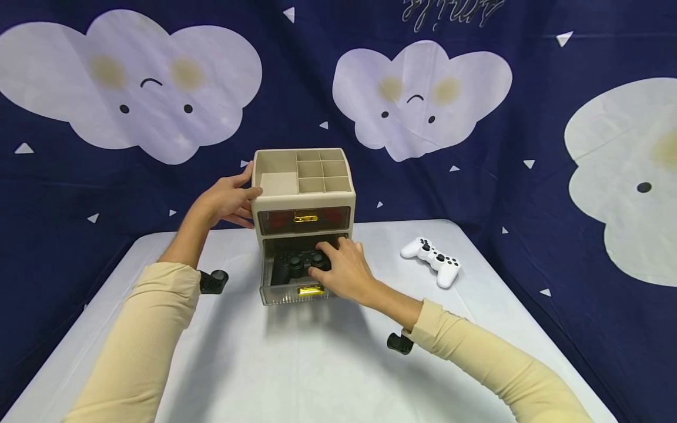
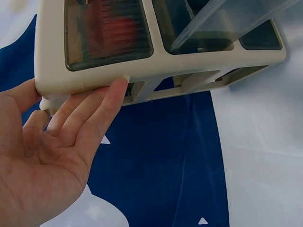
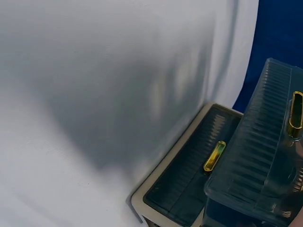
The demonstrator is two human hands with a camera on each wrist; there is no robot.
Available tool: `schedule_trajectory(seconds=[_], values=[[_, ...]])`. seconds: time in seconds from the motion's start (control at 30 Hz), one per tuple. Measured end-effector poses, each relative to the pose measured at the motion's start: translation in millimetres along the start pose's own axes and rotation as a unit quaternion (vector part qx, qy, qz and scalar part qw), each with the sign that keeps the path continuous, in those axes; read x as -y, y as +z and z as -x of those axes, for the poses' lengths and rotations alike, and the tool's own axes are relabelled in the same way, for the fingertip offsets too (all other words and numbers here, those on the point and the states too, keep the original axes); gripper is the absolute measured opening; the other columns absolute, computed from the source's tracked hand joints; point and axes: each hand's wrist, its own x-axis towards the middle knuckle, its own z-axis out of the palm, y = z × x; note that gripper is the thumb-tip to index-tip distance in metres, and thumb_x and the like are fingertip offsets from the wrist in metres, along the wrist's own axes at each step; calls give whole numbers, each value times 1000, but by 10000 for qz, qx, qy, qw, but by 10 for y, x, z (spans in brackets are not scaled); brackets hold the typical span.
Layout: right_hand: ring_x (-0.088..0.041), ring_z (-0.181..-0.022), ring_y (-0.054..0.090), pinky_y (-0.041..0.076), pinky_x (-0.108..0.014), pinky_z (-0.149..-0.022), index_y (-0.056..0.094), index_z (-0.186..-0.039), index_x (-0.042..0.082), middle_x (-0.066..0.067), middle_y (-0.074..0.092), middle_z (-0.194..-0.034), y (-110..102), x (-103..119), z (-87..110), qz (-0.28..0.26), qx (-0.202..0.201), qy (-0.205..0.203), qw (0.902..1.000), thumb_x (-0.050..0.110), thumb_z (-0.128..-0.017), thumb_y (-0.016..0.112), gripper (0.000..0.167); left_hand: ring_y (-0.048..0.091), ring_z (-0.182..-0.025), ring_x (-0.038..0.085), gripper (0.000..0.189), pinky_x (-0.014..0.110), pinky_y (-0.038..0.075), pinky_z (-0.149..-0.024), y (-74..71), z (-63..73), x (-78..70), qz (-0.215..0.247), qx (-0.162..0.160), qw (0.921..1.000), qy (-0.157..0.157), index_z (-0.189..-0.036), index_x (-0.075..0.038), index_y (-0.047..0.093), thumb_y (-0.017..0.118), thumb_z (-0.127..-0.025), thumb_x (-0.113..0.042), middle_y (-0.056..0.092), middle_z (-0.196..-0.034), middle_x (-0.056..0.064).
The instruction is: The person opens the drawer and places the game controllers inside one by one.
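A cream desktop organizer [image 1: 301, 201] with dark see-through drawers stands toward the back of the table. Its middle drawer [image 1: 285, 295], clear with a gold handle, is pulled out, and a black game controller [image 1: 294, 267] lies inside. My right hand [image 1: 346, 271] reaches into this drawer and holds the controller's right end between thumb and fingers, covering that part. At the organizer's left side, my left hand [image 1: 224, 200] touches the wall with fingers extended, its thumb at the top edge. The left wrist view shows the left fingers [image 2: 106, 101] along the side wall.
A white game controller [image 1: 433, 260] lies on the white-covered table [image 1: 296, 364] to the right. The organizer's top drawer [image 1: 277, 221] is closed with something red inside; its bottom drawer [image 3: 189, 172] is closed too. A dark blue cloud-print curtain [image 1: 296, 76] hangs behind.
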Motion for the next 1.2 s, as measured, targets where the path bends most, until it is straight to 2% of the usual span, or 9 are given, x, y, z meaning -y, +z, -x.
schedule_trajectory(seconds=[0.17,0.43,0.6,0.83,0.93,1.03,1.13,1.2], values=[[-27,-97,53,35,-41,-82,67,-128,11,-15,63,-113,10,4,22,-2,58,21,10000,51,-92,61,53,66,-116,46,75,52,60,-87,-1,8,10,-25,-22,10000,-11,-159,-38,-11,46,-109,-32,55,-137,37],[-27,-93,50,33,-39,-78,68,-127,11,-14,61,-109,20,-4,25,-13,-74,15,10000,51,-91,62,54,66,-116,46,76,53,60,-87,0,-1,14,-17,-32,10000,21,-159,-37,-11,46,-109,-33,54,-137,38],[-26,-92,46,34,-39,-81,65,-133,11,-15,59,-108,18,12,20,-25,-30,6,10000,50,-93,63,56,66,-115,45,76,53,60,-86,-8,13,18,-2,-23,10000,12,-160,-38,-11,46,-109,-32,55,-136,38],[-27,-97,46,37,-38,-83,54,-144,7,-14,56,-109,-58,70,46,-162,-226,-101,9996,38,-99,64,56,67,-115,44,75,52,61,-86,10,3,8,17,-47,10000,11,-160,-38,-10,45,-110,-32,56,-136,37],[-26,-99,47,39,-38,-85,53,-144,5,-13,57,-109,-144,124,63,-505,-211,-103,9984,32,-100,64,53,67,-115,45,74,52,61,-86,10,-2,7,2,-79,10000,-17,-160,-37,-9,45,-110,-31,56,-135,37],[-22,-93,51,43,-36,-82,58,-138,3,-10,60,-102,-266,201,78,-1128,-125,-20,9935,24,-99,65,45,66,-116,46,74,53,60,-87,3,-6,8,-5,-90,10000,-3,-160,-37,-10,45,-110,-32,55,-135,38],[-16,-79,57,49,-32,-73,64,-128,2,-5,64,-89,-377,267,103,-1870,113,190,9821,19,-98,65,35,64,-118,47,74,54,59,-88,1,-13,12,31,-54,10000,16,-159,-38,-10,45,-110,-32,54,-136,38],[-13,-70,60,51,-30,-66,67,-121,3,-2,67,-83,-431,293,137,-2345,394,368,9706,19,-97,65,28,64,-119,48,74,55,59,-89,4,-22,20,47,-26,10000,3,-159,-39,-10,44,-110,-32,53,-137,39]])
